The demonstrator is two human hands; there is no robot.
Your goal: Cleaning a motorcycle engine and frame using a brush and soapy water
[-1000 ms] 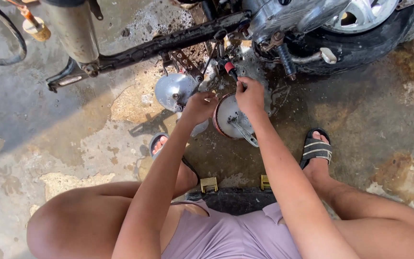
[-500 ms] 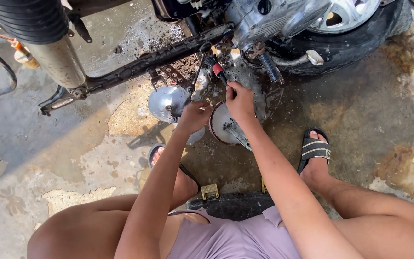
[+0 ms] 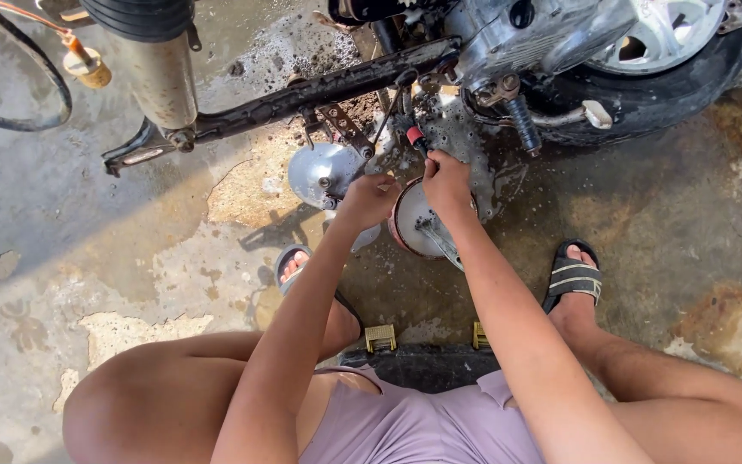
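Stained, cracked concrete floor (image 3: 113, 258) lies under a motorcycle (image 3: 508, 43). Beneath its engine, the right hand (image 3: 447, 180) pinches a red-handled screwdriver (image 3: 416, 139) above a round metal pan (image 3: 418, 230). Just beside it, the left hand (image 3: 369, 199) is curled narrow near a domed metal cover (image 3: 319, 172).

Both hands, the left hand (image 3: 369, 198) and right hand (image 3: 447, 182), have barely shifted beneath the motorcycle.
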